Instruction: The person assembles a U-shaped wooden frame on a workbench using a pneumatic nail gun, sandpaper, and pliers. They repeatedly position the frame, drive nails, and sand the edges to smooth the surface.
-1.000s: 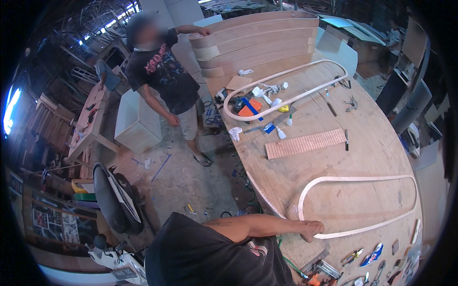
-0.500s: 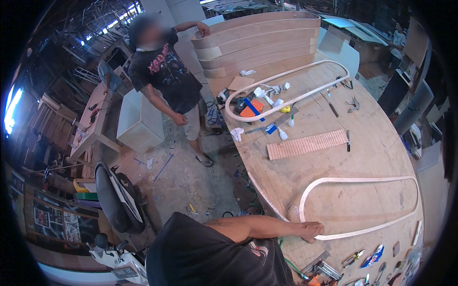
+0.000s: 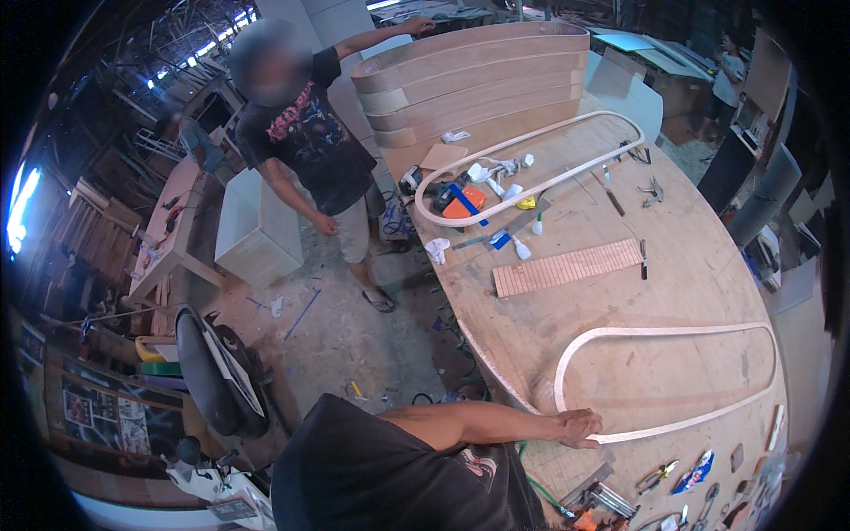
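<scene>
From the lower edge my left arm reaches right across the table's near edge. My left hand (image 3: 580,428) is closed on the near left part of a thin, pale wooden oval frame (image 3: 673,332), which lies on the table (image 3: 584,305). My right hand is out of view. Beyond the frame is a slatted strip of reddish wood (image 3: 567,267), with a dark pen-like tool (image 3: 645,260) at its right end. On the near side of my hand are pliers (image 3: 657,476) and a blue and white packet (image 3: 693,473).
A second oval frame (image 3: 567,184) surrounds or overlaps an orange tool (image 3: 464,203) and small bottles. Behind it stands a stack of curved wooden bands (image 3: 478,84). A co-worker (image 3: 305,142) stands at the table's far left. A parked motorbike (image 3: 221,482) is at lower left.
The co-worker's raised arm has stretched farther right, above the stacked bands. A person at the far right shows more fully. My left hand keeps its place on the frame.
</scene>
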`<action>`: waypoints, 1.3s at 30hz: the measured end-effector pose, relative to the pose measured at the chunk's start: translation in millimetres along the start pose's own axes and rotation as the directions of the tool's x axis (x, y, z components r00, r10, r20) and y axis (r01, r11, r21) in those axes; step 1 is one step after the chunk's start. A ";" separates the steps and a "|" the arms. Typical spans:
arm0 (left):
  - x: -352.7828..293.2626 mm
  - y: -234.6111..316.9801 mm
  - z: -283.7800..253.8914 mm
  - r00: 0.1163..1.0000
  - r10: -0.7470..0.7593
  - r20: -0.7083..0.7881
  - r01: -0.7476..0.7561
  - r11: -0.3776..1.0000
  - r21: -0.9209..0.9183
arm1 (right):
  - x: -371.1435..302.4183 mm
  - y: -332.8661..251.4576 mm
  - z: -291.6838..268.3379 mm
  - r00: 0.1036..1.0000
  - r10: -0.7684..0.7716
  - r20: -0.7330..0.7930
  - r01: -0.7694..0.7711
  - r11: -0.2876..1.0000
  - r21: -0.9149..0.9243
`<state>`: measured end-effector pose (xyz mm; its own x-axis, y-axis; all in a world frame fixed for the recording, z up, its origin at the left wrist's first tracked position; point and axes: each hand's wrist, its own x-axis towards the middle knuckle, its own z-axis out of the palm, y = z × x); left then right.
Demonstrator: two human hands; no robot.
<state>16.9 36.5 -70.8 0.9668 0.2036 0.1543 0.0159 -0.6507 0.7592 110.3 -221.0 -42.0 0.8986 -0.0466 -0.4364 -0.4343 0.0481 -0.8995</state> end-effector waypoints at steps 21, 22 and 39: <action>15.3 34.0 -53.2 0.957 -0.269 -0.105 0.208 0.896 -0.393 | 4.1 7.0 40.9 0.999 0.019 0.039 -0.016 0.997 -0.082; 14.9 35.3 -52.7 0.956 -0.270 -0.114 0.211 0.903 -0.374 | 5.0 8.0 42.6 0.999 0.022 0.043 -0.018 0.996 -0.086; 18.8 29.6 -53.0 0.973 -0.226 -0.049 0.199 0.926 -0.321 | 10.3 9.8 45.7 0.997 0.030 0.067 -0.023 0.994 -0.102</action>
<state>22.0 59.9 -11.9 0.9245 0.3812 0.0090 0.1257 -0.3270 0.9366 118.1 -175.5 -54.3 0.8874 0.0219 -0.4605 -0.4589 -0.0533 -0.8869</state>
